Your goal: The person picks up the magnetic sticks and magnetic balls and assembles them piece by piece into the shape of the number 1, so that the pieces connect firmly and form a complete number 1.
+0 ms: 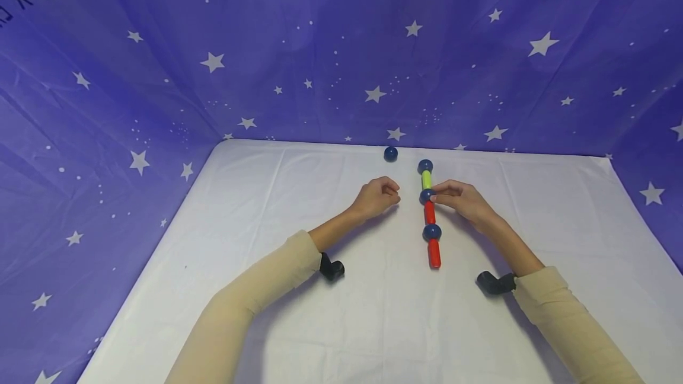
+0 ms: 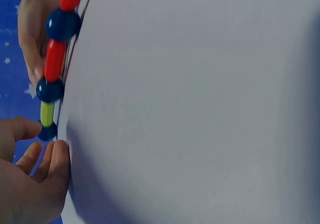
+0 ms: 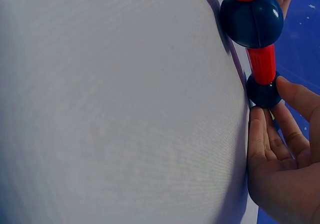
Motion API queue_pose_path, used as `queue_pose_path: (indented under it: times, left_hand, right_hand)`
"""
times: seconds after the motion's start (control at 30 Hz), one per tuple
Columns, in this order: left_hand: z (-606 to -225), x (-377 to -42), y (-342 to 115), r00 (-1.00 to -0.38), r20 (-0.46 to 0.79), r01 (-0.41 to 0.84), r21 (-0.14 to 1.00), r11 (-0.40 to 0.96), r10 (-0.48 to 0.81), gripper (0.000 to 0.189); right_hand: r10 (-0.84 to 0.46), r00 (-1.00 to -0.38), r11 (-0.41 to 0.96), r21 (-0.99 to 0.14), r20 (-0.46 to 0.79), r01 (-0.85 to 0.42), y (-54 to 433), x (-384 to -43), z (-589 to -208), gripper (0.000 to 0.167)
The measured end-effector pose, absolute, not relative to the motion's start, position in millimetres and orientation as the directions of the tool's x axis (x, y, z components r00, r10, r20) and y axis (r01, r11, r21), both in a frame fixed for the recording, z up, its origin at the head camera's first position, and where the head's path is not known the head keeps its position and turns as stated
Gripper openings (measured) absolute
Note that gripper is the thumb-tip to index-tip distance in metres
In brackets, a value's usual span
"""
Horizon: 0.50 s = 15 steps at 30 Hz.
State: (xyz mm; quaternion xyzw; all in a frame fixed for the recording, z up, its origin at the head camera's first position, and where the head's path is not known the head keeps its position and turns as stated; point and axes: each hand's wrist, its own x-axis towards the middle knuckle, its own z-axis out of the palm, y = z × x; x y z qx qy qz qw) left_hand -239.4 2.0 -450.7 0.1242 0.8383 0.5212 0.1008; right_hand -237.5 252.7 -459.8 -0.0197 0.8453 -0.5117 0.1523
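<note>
A straight chain of blue balls and short rods lies on the white table. From its far end come a blue ball (image 1: pixel 425 166), a yellow-green rod (image 1: pixel 426 180), a second blue ball (image 1: pixel 426 197), a red rod (image 1: pixel 430 213), a third blue ball (image 1: pixel 431 232) and another red rod (image 1: pixel 434 253). My right hand (image 1: pixel 465 200) pinches the second ball (image 3: pixel 264 89) from the right, thumb against its side. Left of the chain, my left hand (image 1: pixel 376 197) holds nothing, its fingers loosely bent and apart from the pieces.
One loose blue ball (image 1: pixel 391 154) sits near the table's back edge, left of the chain's far end. Behind the table (image 1: pixel 256 194) hangs a purple cloth (image 1: pixel 320 64) with white stars. Black wrist-mounted pieces (image 1: pixel 332 269) stick out inward from both sleeves.
</note>
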Motion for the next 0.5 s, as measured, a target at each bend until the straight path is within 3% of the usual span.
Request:
queue_pose_path:
  times: [0.5]
  left_hand:
    - [-454,-281,-1,-0.978,0.056,0.154,0.843,0.515,0.201,0.03]
  right_hand:
    - [-0.192,-0.95,0.467,-0.875,-0.246,0.132,253,-237,-459,0.044]
